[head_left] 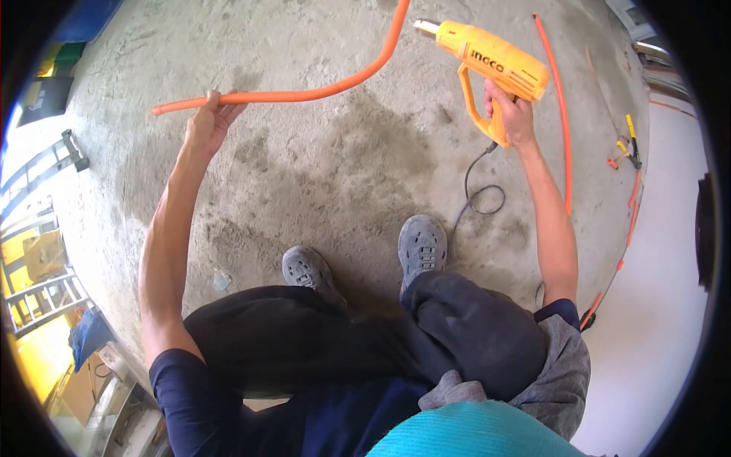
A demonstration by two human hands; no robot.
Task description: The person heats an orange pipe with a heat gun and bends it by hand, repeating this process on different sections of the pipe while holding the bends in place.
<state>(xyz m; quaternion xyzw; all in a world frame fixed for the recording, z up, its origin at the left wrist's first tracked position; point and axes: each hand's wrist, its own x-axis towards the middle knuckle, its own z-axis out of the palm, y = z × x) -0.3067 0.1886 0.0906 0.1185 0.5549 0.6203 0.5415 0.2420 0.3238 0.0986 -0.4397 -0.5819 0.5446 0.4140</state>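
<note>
Head view | left hand [207,122] clasps bent orange tube [304,95], probably plastic | right hand [512,114] grips yellow heat gun [491,61]

One word could be read: the brand INGCO, in dark capitals on the side of the yellow heat gun [495,61], at about one o'clock in the view. The letters ran along the barrel, slanting down toward four o'clock. Items at the nine o'clock edge were too blurred to read any marks
</note>
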